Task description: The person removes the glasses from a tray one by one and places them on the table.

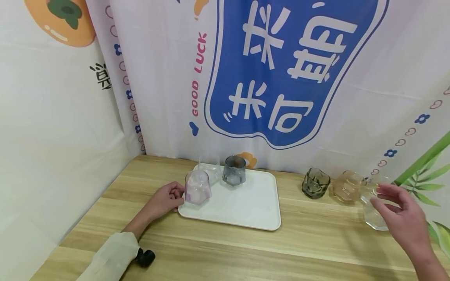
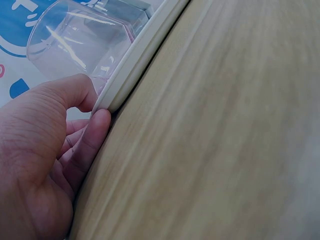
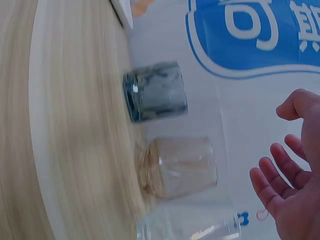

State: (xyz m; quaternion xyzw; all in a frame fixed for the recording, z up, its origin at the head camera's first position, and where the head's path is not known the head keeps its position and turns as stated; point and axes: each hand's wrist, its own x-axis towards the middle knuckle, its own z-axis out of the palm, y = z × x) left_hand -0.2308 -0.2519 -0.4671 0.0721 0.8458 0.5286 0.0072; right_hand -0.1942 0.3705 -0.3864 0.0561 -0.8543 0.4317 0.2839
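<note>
We count a pinkish glass (image 1: 198, 191), clear glass (image 1: 211, 172) and grey glass (image 1: 234, 173) already on the white tray (image 1: 246, 207); a smoky glass (image 1: 315, 184), amber glass (image 1: 348, 188) and second clear glass (image 1: 373, 215) remain right of it. Our left hand (image 1: 166, 201) pinches the tray's left edge; our right hand (image 1: 406, 218), thumb and fingers apart, hovers nearby.

I'm looking in on a small corner dressed with printed cloth, homely in its decoration, though I cannot tell whether it belongs to a home or a studio. A wood-grain table (image 1: 204, 257) stands right against a pale, creased hanging (image 1: 161, 78) bearing a blue panel (image 1: 277, 84) of white characters, the words "GOOD LUCK" and lines of little hearts and flowers, with a big orange fruit (image 1: 85, 31) printed at the left and green bamboo (image 1: 425, 160) at the right. The white tray (image 1: 242, 207) and drinking glasses (image 1: 315, 183) give me the domestic note.
</note>
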